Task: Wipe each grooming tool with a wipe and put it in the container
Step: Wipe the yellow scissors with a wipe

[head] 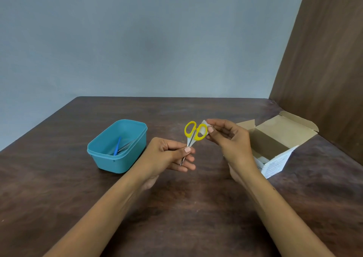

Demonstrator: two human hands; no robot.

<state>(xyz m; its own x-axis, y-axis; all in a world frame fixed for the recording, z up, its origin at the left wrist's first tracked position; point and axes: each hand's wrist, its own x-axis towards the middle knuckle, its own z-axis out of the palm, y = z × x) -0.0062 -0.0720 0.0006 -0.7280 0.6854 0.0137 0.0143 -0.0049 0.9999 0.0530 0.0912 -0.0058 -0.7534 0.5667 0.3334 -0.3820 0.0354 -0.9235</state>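
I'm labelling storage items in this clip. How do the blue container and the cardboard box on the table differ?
The blue container is plastic with rounded corners and no lid on; the cardboard box is angular, with its flaps folded open. The container sits left of the hands and holds a blue-handled tool and a thin metal one; the box sits right and shows something white inside. The box has printed sides; the container is plain. Both rest open-topped on the wooden table.

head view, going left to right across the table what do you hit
blue container → left hand → yellow-handled scissors → right hand holding a white wipe → open cardboard box
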